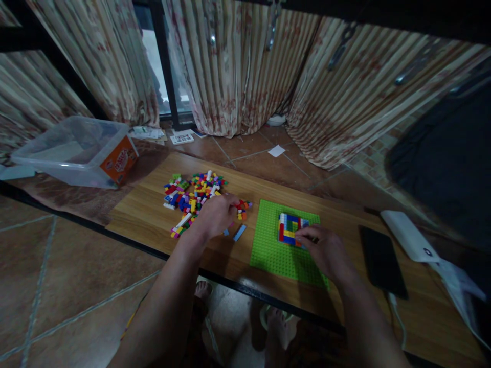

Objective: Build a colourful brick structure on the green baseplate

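Just right of the frame's centre, a small multicoloured build sits on my green baseplate, in its upper right part. My right hand lies palm down on the plate with its fingertips touching the build's right edge; the fingers are curled lightly together, and I cannot tell whether they pinch a brick. My left hand rests at centre frame on the lower right edge of the loose brick pile, fingers bent down into the bricks; what it grips, if anything, is hidden under the hand. A single blue brick lies between that hand and the plate. All of it sits on a wooden board. To the right of the plate lie a black phone and, further right, a white power bank. In the upper left stands a clear plastic tub with an orange label. Striped curtains hang across the top of the frame.
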Available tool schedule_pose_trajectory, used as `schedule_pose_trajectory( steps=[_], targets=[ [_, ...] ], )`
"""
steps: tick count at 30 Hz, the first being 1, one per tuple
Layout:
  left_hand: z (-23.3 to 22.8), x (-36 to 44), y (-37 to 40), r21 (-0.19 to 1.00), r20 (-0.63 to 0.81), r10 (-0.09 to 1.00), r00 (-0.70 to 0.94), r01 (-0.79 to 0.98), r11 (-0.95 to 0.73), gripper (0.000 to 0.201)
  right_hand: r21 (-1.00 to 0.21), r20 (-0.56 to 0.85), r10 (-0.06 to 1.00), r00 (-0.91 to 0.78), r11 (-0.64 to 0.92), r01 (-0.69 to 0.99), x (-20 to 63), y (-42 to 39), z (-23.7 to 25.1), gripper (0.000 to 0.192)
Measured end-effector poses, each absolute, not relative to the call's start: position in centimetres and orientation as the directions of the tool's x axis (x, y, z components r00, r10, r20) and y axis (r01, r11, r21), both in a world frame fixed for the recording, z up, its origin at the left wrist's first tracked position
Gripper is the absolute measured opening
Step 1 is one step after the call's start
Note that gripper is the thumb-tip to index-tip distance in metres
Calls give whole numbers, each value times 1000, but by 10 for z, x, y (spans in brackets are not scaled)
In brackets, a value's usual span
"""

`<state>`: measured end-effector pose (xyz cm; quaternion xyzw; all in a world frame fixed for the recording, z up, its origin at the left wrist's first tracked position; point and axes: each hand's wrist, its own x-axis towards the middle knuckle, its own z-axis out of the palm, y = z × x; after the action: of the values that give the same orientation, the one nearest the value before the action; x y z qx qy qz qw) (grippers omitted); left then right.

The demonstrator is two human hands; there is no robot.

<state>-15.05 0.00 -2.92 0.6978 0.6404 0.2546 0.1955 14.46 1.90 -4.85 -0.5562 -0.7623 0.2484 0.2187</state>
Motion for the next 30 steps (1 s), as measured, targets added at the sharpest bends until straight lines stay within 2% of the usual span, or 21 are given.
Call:
schedule_pose_trajectory(
  steps=[8, 12, 17, 24, 30],
  targets=[
    [-27, -151, -1, 567, 91, 993, 70, 816, -109, 26, -667, 38, 978, -203, 176, 724, 146, 19, -39, 23],
    [-27, -151, 0, 560, 101, 992, 77, 819, -120, 27, -627, 74, 995, -63, 96, 773, 150, 21, -33, 26],
    [-26, -150, -1, 562, 94, 993, 72, 820, -113, 27, -560, 6, 1000, 21, -14, 828, 148, 23, -36, 29],
    [-26, -151, -1, 560, 102, 992, 75, 820, -119, 27, -463, -13, 1000, -24, 15, 886, 149, 24, -48, 36],
    [-26, -151, 0, 567, 96, 992, 79, 815, -120, 25, -444, -19, 999, -51, 37, 895, 152, 25, -52, 38]
  ],
)
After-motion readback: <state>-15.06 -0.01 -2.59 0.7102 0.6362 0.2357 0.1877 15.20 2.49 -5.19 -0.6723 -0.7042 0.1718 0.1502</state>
